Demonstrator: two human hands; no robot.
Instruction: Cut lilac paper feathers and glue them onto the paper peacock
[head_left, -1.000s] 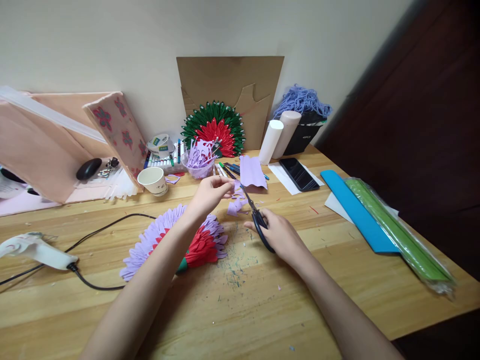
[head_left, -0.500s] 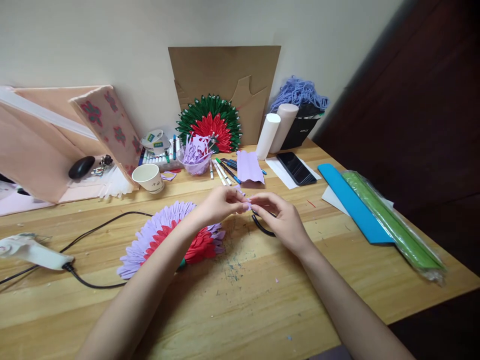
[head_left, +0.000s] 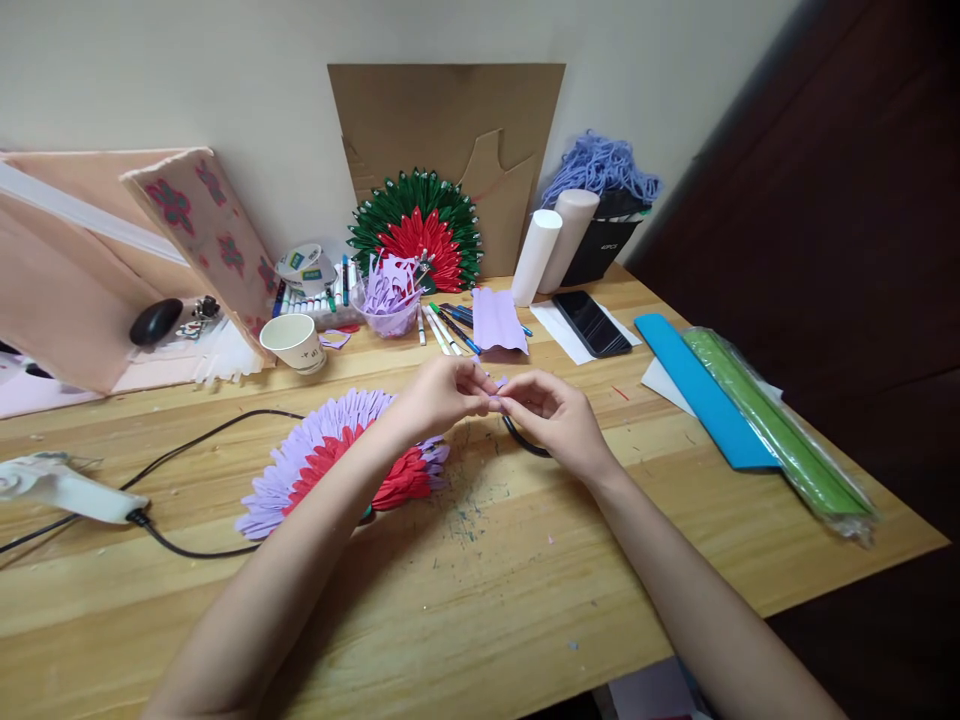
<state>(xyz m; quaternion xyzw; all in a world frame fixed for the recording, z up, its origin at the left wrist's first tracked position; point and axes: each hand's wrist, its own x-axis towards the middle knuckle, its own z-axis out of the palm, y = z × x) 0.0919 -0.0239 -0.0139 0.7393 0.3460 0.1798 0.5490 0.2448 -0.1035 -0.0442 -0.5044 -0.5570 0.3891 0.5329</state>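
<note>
Above the middle of the table, my left hand [head_left: 448, 392] and my right hand [head_left: 551, 408] meet fingertip to fingertip. Both pinch a small piece of purple paper [head_left: 496, 398], mostly covered by the fingers. Under my right hand lies a black curved handle [head_left: 525, 440], perhaps of scissors; the rest of it is hidden. Partly behind my left forearm rests a fan-shaped flower piece [head_left: 322, 440] with purple outer petals and red inner ones. A purple paper sheet [head_left: 499, 320] lies just beyond the hands.
A bowl of purple paper strips [head_left: 390, 305], loose markers [head_left: 450, 330] and a paper cup [head_left: 294, 343] stand behind. At left is a white glue gun [head_left: 71, 490] with a black cord. A phone [head_left: 592, 323], blue paper [head_left: 705, 400] and a green wrapped roll [head_left: 772, 430] lie right.
The view has tilted slightly downward, so the table's front edge and a purple item below it show more. Both hands stay together on the purple paper, with fingers slightly shifted.
</note>
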